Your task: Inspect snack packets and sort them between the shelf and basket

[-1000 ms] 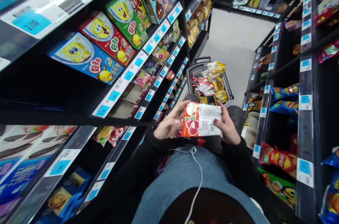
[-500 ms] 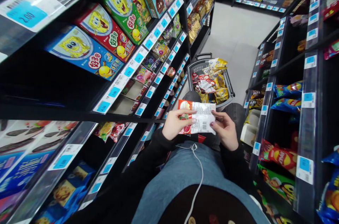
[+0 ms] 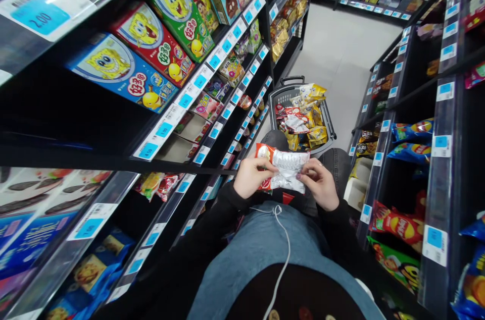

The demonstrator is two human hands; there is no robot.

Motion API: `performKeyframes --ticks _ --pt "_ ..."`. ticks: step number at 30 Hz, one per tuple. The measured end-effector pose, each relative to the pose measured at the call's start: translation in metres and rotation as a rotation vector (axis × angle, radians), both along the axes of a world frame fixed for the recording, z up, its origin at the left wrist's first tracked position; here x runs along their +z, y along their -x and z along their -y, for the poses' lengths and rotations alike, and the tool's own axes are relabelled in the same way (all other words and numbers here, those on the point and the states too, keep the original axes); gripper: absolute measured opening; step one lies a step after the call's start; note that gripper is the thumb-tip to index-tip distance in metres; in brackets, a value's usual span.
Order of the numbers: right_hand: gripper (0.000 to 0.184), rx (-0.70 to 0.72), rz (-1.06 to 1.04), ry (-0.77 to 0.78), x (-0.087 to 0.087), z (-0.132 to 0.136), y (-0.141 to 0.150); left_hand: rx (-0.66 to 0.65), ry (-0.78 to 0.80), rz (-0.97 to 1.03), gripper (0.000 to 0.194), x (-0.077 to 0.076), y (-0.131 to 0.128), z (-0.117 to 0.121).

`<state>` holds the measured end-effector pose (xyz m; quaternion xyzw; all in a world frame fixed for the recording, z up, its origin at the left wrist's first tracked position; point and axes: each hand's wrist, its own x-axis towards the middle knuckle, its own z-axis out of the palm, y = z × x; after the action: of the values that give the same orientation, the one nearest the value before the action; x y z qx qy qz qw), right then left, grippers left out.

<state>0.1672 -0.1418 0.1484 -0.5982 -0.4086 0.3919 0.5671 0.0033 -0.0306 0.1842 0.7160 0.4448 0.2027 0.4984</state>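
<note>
- Head view: snack packet (image 3: 290,159), red w/ silvery-white printed back, sits abt ctr of frame, just below the basket, held up over my lap.
- My L hand (image 3: 252,176), L of ctr: thumb + fingers clamped on the packet's back, near its red part.
- My R hand (image 3: 320,183), R of ctr: thumb + fingertips pinched on same packet, nr its R edge; foil is creased btwn my two grips.
- Shopping basket (image 3: 283,94), grey, upper ctr, on the pale floor (image 3: 337,40) beyond my knees; yellow packets (image 3: 317,134) mostly along its R side, red-and-white packets (image 3: 295,122) more to L.
- Grey trousers (image 3: 337,166) show either side of the packet; blue top (image 3: 246,254) w/ white cord (image 3: 282,239) fills bottom ctr.
- Upper L of frame: blue box (image 3: 123,73), red box (image 3: 153,43) + green box (image 3: 183,18), cartoon fronts, side by side on tilted shelf w/ blue price tags.
- Top ctr: gold-wrapped packs (image 3: 280,40) on a shelf.
- R side: two blue bags (image 3: 411,130), one above the other; red bag (image 3: 399,221) lower, w/ green bag (image 3: 394,257) below it.
</note>
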Motion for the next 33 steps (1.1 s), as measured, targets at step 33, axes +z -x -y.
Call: performKeyframes --ticks 33 --pt "0.027 -0.32 0.166 0.14 -0.02 -0.01 0.018 -0.015 -0.108 -0.013 0.01 -0.02 -0.013 0.008"
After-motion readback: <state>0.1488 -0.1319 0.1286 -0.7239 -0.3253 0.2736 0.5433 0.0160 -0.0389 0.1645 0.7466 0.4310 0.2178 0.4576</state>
